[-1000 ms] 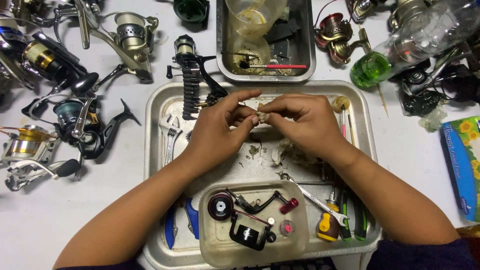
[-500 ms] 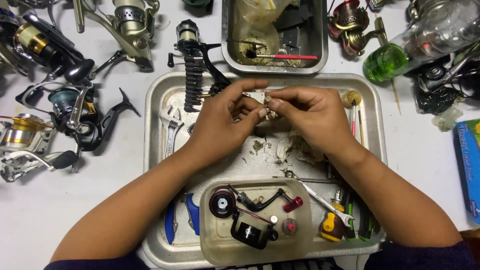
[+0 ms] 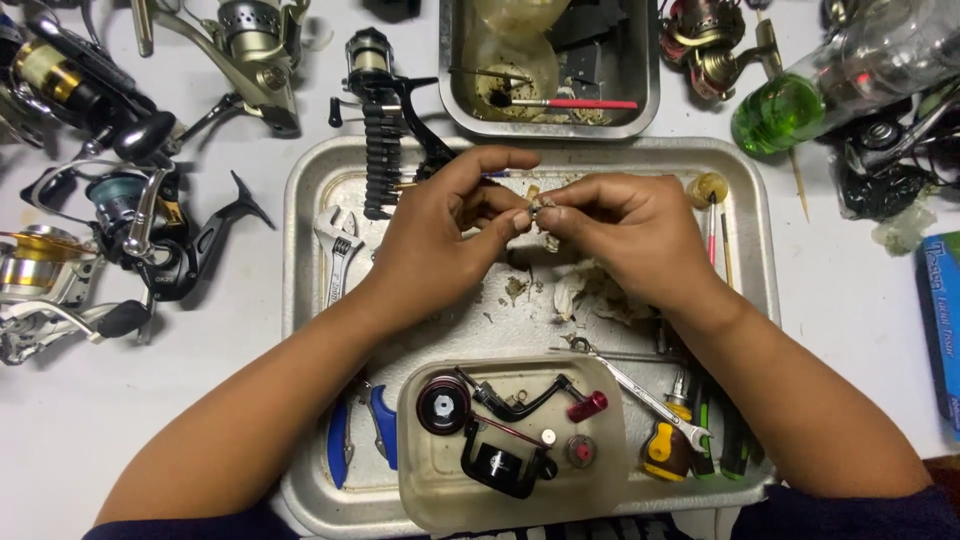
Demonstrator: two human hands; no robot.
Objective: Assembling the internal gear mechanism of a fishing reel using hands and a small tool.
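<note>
Left hand and right hand raised together over the far half of the metal tray, fingertips meeting, both pinching one small greyish part. Part mostly covered by fingers; shape and kind not discernible.

Risks, as judged:
- Loss of grip likely to drop the part into the debris and scraps directly beneath; recovery difficult among similar-coloured bits.
- Greasy residue on the fingers, if present, likely to reduce hold.
- Sideways slip could send the part toward the adjustable wrench at left or off the tray.

Near, in front of wrists: clear tub of reel parts. Left, on table: fishing reels, partly cut off by frame edge.
</note>
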